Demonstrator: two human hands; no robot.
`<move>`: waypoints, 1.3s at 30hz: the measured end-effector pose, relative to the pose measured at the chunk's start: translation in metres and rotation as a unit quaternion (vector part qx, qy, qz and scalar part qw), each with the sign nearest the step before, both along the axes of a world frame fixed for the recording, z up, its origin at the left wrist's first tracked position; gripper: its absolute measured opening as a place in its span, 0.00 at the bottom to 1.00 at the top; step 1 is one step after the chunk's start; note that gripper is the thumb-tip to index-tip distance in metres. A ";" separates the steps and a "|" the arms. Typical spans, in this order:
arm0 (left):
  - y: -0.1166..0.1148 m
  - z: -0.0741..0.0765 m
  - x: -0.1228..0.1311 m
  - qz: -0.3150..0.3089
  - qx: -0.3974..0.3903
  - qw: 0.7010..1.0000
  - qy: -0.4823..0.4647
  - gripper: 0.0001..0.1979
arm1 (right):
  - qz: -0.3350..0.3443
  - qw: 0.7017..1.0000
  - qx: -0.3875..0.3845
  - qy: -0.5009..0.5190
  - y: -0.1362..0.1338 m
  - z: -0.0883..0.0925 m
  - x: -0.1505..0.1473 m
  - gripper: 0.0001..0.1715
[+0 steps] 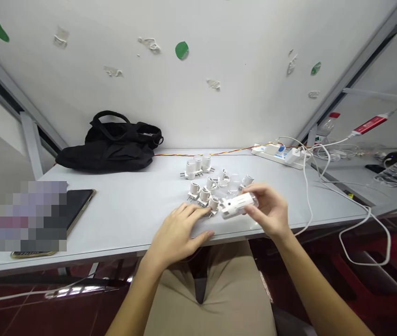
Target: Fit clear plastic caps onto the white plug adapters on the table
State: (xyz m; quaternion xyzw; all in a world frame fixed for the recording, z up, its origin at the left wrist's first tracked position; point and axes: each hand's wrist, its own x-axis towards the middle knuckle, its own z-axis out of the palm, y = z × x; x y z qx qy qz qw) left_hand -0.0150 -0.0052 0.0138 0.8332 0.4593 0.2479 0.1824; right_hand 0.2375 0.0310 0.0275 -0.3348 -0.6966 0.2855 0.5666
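Note:
Between the thumb and fingers of my right hand (pixel 271 210) is a white plug-in unit (pixel 236 205) with a clear end, tilted above the table. My left hand (pixel 175 235) lies palm down at the table's front, fingers stretched out. Its fingertips reach a small white two-pin plug base (pixel 213 203), apparently touching it. Several similar plug bases, such as one white base (pixel 195 188), stand behind with thin white wires. Clear plastic caps (pixel 233 181) sit among them, partly hidden by my right hand. Farther back, a small group includes a white plug with a clear cap (pixel 190 168).
A black bag (pixel 114 144) lies against the back wall. On the left is a dark phone-like device (pixel 79 205) beside a blurred patch. A power strip (pixel 278 154) with white cables stands at the back right; one white cable (pixel 308 196) hangs over the front edge.

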 end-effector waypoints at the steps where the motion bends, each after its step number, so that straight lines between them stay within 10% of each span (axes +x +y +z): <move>1: 0.000 0.000 -0.001 0.001 -0.005 1.000 -0.018 0.26 | 0.030 1.000 -0.009 -0.006 -0.006 -0.010 -0.003 0.17; 12: -0.003 0.000 -0.005 -0.015 -0.069 0.985 -0.155 0.14 | 0.143 0.977 -0.117 -0.110 -0.011 -0.027 -0.017 0.18; 39: -0.004 -0.003 -0.005 0.068 -0.038 0.973 -0.216 0.12 | 0.032 0.999 -0.027 0.005 -0.003 -0.036 -0.008 0.15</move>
